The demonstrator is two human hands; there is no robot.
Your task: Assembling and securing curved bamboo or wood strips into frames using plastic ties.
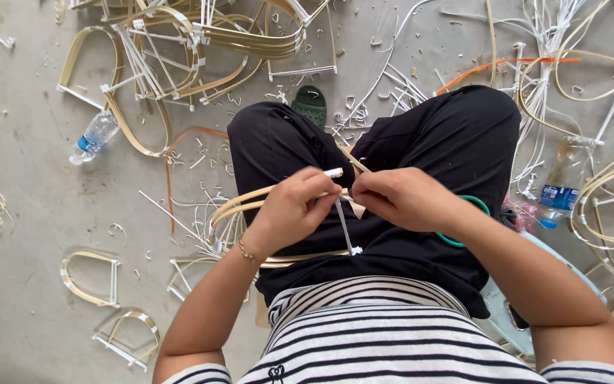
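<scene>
My left hand [291, 210] grips a bent loop of pale cane strips [239, 203] over my lap, with a gold bracelet on that wrist. A short white stick [333, 173] pokes out above its fingers. My right hand [401, 198] pinches the same joint from the right, fingers closed on the cane and a thin white strip [344, 227] that hangs down toward my black trousers [456, 135]. The two hands almost touch. A teal ring [479, 208] shows behind my right wrist.
The grey concrete floor [30, 178] is littered with cane offcuts. Finished cane loops [88, 279] lie at lower left, a pile of frames [179, 50] at the top. Plastic bottles lie at left [94, 136] and right [559, 185]. A green sandal [310, 104] is beyond my knees.
</scene>
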